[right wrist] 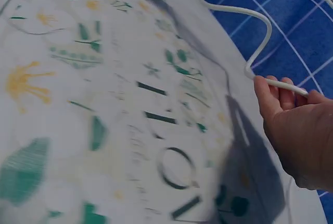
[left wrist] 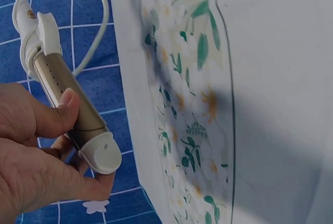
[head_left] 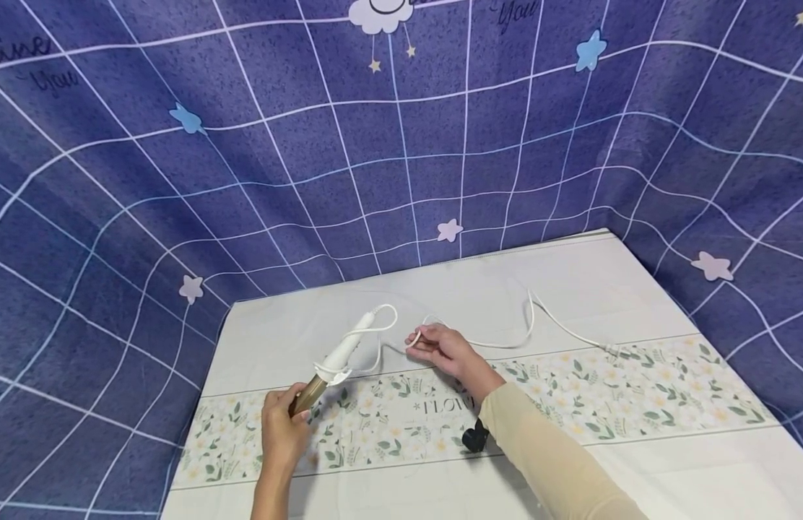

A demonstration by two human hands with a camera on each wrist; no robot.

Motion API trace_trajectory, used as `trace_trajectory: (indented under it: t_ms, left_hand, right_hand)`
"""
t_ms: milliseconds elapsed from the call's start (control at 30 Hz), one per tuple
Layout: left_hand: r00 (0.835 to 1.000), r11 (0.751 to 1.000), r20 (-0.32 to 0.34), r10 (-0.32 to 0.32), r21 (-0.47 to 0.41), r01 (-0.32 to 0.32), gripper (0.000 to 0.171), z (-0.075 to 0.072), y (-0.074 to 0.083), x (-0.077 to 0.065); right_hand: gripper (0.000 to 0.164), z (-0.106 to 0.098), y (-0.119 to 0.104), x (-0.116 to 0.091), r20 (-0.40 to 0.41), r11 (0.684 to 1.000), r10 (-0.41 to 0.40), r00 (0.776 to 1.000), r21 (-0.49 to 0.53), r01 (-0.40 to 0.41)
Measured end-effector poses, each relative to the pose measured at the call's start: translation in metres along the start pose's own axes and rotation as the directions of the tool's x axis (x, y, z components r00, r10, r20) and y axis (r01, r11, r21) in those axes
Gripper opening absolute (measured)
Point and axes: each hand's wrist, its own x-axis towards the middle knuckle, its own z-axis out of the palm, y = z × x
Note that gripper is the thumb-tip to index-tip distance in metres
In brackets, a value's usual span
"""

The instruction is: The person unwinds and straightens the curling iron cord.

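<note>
My left hand [head_left: 283, 430] grips a hair curling iron [head_left: 341, 356] by its gold barrel, tilted with the white handle pointing up and away. In the left wrist view, thumb and fingers close around the barrel [left wrist: 78, 99] near its white tip [left wrist: 102, 153]. White power cord [head_left: 499, 345] loops about the handle and runs from its end toward the right. Part of that cord [right wrist: 264, 39] is pinched between the thumb and fingers of my right hand [head_left: 448, 352], held just above the table. Beyond this hand the cord trails across the table to its plug [head_left: 617, 352].
A white cloth with a floral band covers the table [head_left: 414, 289]. Blue grid-patterned curtain [head_left: 401, 159] hangs behind and on both sides. Beside the right wrist is a small black object [head_left: 475, 438].
</note>
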Motion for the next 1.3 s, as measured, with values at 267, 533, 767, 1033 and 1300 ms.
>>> trace_trajectory:
  t_ms: [267,533,767,1033,1300]
  left_hand:
    - [0.997,0.996,0.068,0.028,0.086,-0.033,0.048,-0.003,-0.009,-0.003]
    - [0.994,0.98,0.109,-0.016,0.2,-0.006,0.05,-0.008,-0.022,-0.002]
    - [0.995,0.954,0.033,-0.093,0.29,0.08,0.051,-0.01,-0.028,-0.003]
    - [0.984,0.964,-0.056,-0.167,0.202,0.175,0.047,-0.01,-0.035,-0.004]
    - [0.989,0.983,-0.038,-0.143,0.115,0.146,0.049,-0.015,-0.042,-0.003]
  right_hand:
    - [0.03,-0.004,-0.037,0.005,-0.064,0.968,-0.097,0.993,0.228,0.109]
    - [0.017,-0.013,-0.079,-0.002,-0.071,0.878,-0.189,0.979,0.435,0.201]
    - [0.018,-0.022,-0.097,-0.012,-0.087,0.804,-0.201,0.976,0.554,0.215]
    - [0.015,-0.032,-0.101,-0.018,-0.145,0.806,-0.188,0.971,0.542,0.237]
    - [0.019,-0.044,-0.108,-0.018,-0.192,0.833,-0.178,0.965,0.493,0.252]
